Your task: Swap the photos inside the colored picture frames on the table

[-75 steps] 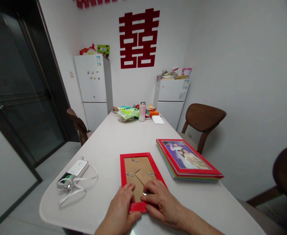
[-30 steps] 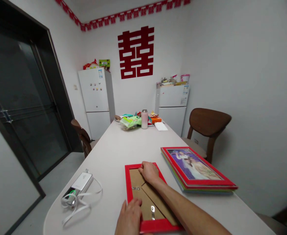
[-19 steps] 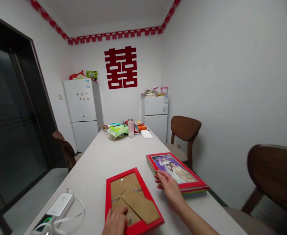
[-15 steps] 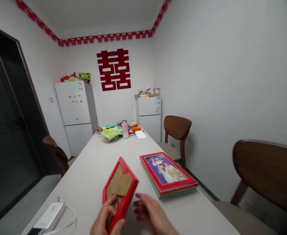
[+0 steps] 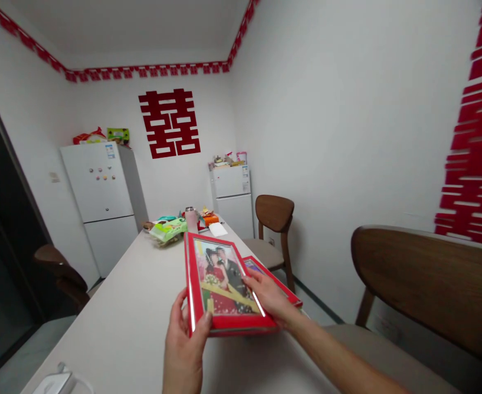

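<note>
Both my hands grip a red picture frame (image 5: pixel 195 284), its photo of a couple facing up toward me. My left hand (image 5: pixel 185 331) is closed on the lower left corner, thumb over the front edge. On the right edge, my right hand (image 5: pixel 268 295) is closed, with its fingertips over the front. Behind the held frame and partly hidden by it lies a stack of picture frames (image 5: pixel 293 298), the top one red. Whether the held frame touches the stack, I cannot tell.
On the white table (image 5: pixel 130 306), a pink bottle (image 5: pixel 191 220), a green snack bag (image 5: pixel 167 231) and a white tissue (image 5: pixel 218 229) sit at the far end. A white device with a cable (image 5: pixel 54 383) lies front left. Wooden chairs (image 5: pixel 274 212) flank the table.
The held picture frame has turned from its brown back to its photo side and moved right, beside the stack. My right hand has taken hold of it. The view has swung right.
</note>
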The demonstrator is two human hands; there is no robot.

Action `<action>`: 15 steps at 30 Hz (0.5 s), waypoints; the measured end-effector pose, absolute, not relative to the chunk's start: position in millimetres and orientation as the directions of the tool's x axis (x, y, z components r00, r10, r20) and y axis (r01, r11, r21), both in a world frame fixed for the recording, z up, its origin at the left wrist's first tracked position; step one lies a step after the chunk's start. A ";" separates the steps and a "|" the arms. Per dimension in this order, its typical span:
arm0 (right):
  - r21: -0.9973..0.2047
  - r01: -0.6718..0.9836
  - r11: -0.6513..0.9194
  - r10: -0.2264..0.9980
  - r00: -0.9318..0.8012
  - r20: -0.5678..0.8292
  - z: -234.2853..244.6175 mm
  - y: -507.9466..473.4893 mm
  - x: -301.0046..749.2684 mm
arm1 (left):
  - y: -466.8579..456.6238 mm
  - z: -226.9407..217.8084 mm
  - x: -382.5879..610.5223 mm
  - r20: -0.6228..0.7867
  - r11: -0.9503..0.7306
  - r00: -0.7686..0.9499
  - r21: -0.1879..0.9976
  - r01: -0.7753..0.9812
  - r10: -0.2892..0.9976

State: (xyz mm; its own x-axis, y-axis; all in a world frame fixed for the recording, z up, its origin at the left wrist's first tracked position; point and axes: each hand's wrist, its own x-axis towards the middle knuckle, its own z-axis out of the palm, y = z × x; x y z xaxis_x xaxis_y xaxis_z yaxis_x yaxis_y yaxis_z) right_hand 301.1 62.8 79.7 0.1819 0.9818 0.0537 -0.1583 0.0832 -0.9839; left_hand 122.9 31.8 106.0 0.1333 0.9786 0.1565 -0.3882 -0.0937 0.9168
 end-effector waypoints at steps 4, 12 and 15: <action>-1.000 -0.006 -0.002 0.977 0.215 -0.003 73.9 91.7 365.8 | 65.3 65.5 165.4 0.065 0.030 0.243 0.929 -0.370 0.968; -0.974 0.208 -0.087 0.952 0.306 -0.020 36.5 116.1 419.0 | 83.5 16.9 203.8 0.043 0.004 0.255 0.983 -0.182 0.966; -0.961 0.231 -0.151 0.942 0.330 -0.069 29.6 106.4 423.5 | 82.3 12.7 204.5 0.028 0.005 0.263 0.992 -0.123 0.964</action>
State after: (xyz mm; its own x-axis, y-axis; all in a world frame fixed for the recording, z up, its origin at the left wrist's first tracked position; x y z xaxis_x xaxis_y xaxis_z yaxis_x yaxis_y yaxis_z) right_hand 423.5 106.4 29.6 0.3298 0.9415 -0.0689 0.2308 -0.1511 -0.9612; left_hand 204.5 82.3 12.7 0.2631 0.9644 0.0275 -0.1235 0.0054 0.9923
